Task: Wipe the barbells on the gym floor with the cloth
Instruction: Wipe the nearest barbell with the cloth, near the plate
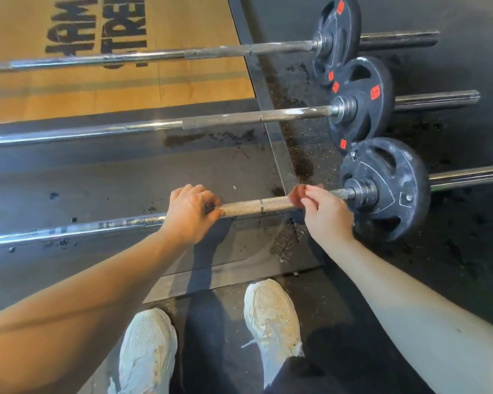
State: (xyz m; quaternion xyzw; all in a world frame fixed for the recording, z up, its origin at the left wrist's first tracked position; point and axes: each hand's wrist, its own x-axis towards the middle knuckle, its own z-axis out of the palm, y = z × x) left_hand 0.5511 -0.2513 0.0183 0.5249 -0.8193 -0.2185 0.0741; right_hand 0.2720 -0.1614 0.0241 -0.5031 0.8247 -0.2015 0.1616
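The place is a gym, in its weightlifting area. Three loaded bars lie side by side across the floor: the near barbell (256, 206) at the centre, the middle barbell (239, 120) toward 12 o'clock, and the far barbell (211, 54) beyond it. Each carries a black plate between 1 and 3 o'clock; the near plate (395, 177) is smeared with white dust. A wooden platform (182, 89) with black stencilled lettering (97, 29) fills 11 o'clock. Dark speckled rubber floor (452, 251) covers the rest. Pale trainers (270, 311) stand at 6 o'clock.
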